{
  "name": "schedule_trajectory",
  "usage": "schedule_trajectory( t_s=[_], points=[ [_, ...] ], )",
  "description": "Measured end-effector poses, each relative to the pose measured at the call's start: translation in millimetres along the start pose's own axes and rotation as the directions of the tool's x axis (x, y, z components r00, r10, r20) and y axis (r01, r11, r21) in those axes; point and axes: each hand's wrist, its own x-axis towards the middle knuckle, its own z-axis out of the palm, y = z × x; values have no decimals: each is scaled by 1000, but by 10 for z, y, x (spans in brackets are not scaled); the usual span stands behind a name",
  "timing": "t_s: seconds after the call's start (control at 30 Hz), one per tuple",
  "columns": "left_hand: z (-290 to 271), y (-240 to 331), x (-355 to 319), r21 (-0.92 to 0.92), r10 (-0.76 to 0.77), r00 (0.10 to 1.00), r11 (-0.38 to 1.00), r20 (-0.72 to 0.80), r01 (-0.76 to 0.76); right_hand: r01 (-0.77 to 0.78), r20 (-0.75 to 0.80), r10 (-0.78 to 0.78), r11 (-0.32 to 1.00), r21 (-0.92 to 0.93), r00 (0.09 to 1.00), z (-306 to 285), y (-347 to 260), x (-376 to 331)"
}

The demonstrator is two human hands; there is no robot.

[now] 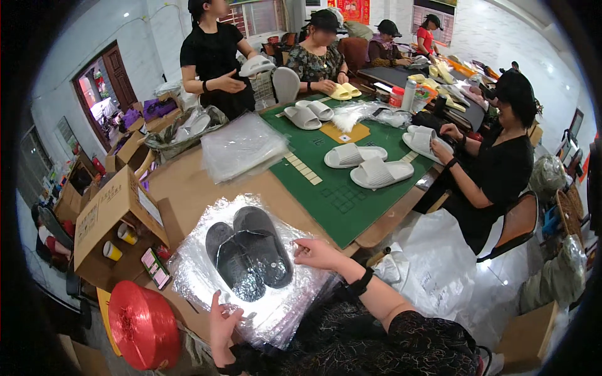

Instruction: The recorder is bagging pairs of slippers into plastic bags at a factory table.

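Note:
A pair of dark grey slippers (254,250) lies side by side on a stack of shiny clear plastic bags (194,269) at the table's near edge. Clear plastic covers at least their near part; how far up it reaches I cannot tell. My right hand (318,255) is at the right edge of the bag around the slippers, its fingers pinched together on the plastic. Below and left of the slippers, my left hand (224,318) rests by the stack's near left edge, index finger stretched out and apart from the thumb.
Left stand a cardboard box (100,219) with yellow cups, a phone (155,268) and a red twine roll (143,326). Ahead lie flat plastic bags (244,147) and a green mat (351,219) with light grey slippers (381,172). Several co-workers handle slippers around the table.

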Motion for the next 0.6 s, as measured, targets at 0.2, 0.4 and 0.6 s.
schedule_trajectory(
  t_s=[0.2, 0.4, 0.6],
  points=[
    [-50, -320, -84, -207, 56, 997, 976, -43, -64, -161, 144, 107, 882, 443, 984, 2, -5, -34],
    [-76, -136, -194, -309, -33, 993, 951, -110, -3, -335, 244, 230, 649, 683, 942, -55, -112, -8],
    [-214, -99, 18, -176, -116, 993, 978, -21, 110, -466, 242, 403, 823, 327, 882, -221, -133, -32]
  ],
)
